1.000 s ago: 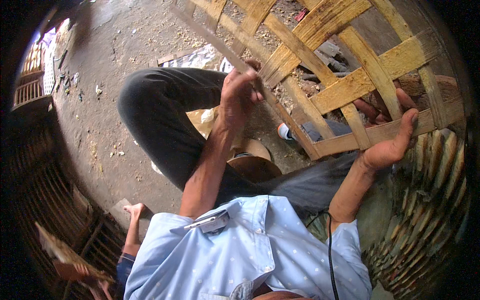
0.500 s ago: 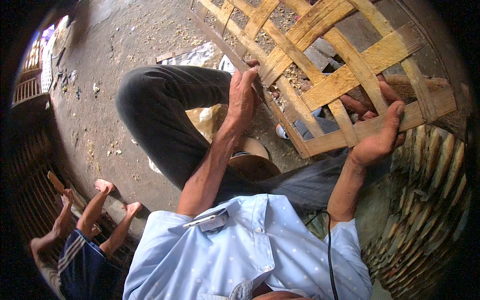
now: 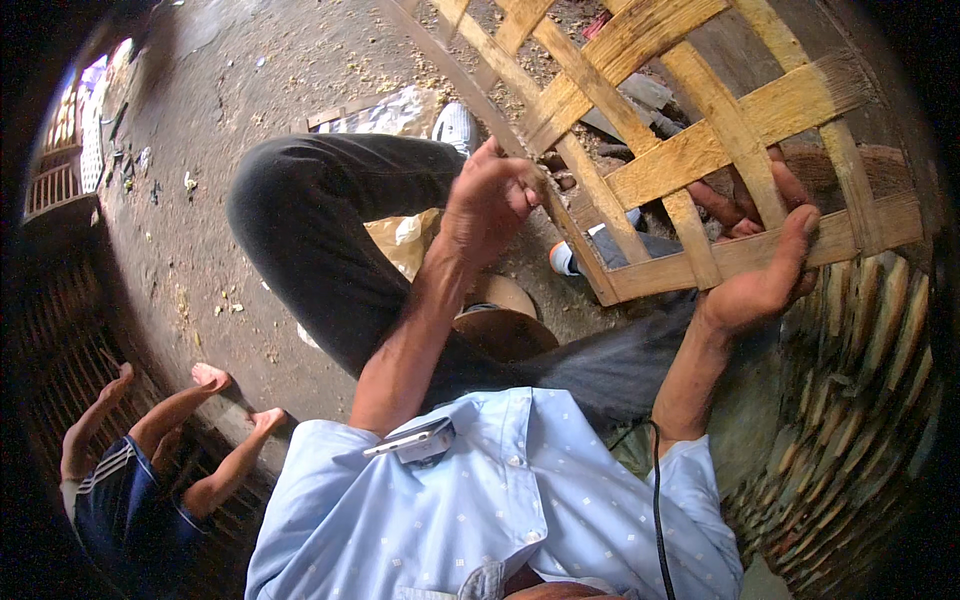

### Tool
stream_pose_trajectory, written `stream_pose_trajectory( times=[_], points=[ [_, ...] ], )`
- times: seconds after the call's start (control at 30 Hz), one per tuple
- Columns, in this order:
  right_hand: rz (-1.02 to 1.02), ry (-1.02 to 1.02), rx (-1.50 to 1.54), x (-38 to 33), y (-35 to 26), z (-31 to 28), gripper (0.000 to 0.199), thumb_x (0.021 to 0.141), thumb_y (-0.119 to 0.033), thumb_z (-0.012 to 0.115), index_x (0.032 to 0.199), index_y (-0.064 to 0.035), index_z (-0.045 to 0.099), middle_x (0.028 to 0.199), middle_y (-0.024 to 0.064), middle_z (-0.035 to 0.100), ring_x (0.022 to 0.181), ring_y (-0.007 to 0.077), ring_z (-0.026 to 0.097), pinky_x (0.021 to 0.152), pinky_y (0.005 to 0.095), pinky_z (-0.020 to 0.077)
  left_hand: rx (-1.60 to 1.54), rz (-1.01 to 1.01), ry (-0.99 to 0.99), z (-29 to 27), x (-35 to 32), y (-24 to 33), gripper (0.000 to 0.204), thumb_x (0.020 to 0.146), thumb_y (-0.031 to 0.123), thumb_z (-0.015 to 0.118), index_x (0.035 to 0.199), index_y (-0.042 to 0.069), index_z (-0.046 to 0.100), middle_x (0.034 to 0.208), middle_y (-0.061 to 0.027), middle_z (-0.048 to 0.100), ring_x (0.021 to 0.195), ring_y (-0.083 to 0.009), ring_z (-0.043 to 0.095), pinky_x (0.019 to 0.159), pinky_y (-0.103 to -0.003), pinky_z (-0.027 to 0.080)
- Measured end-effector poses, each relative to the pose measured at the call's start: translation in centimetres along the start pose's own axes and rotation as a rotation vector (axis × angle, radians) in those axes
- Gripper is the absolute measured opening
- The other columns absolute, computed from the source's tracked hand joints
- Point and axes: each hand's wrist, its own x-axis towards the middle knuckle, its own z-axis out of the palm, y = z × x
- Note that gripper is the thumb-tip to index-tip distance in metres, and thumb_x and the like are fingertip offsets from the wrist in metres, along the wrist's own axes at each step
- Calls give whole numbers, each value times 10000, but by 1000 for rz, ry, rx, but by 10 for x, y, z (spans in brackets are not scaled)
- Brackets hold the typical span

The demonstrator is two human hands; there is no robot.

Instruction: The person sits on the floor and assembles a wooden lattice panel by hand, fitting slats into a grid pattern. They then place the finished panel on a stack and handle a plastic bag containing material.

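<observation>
A framed panel of wide yellow-brown woven strips, probably bamboo, leans over my legs at the upper right. My right hand grips its lower rim, the thumb on the near face and the fingers showing through the gaps behind. Beside the panel's left rim is my left hand, slightly blurred, its fingers curled in against the edge. Whether a strip or the rim lies inside those fingers is hidden.
A round brown stool-like piece sits between my legs. Stacked slatted pieces stand close at right. At lower left another person's legs extend beside slatted racks. Pale scraps litter the floor.
My left hand has come off its flat pinch on the left rim, turning and curling slightly lower. The panel has shifted a little right. The other person's arm and body have moved.
</observation>
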Motion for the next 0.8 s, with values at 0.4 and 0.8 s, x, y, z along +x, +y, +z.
stream_pose_trajectory(
  times=[0.4, 0.8],
  points=[
    [-9, 84, -31, 5, -4, -10, 505, 1025, -416, 375, 1230, 25, 508, 1264, 230, 555, 1057, 329, 642, 743, 464, 640, 148, -125, -88, 3, -16, -9, 466, 865, 229, 736, 1226, 6, 542, 1067, -83, 661, 943, -171, 658, 723, -308, 557],
    [-29, -274, -100, -28, 2, 12, 582, 1012, -487, 413, 1184, 55, 539, 1249, 259, 573, 977, 418, 668, 837, 496, 591, 509, -57, 372, 15, -1, -16, 280, 917, 178, 606, 1121, -13, 619, 981, -69, 677, 814, -108, 621, 651, -272, 515]
  ],
)
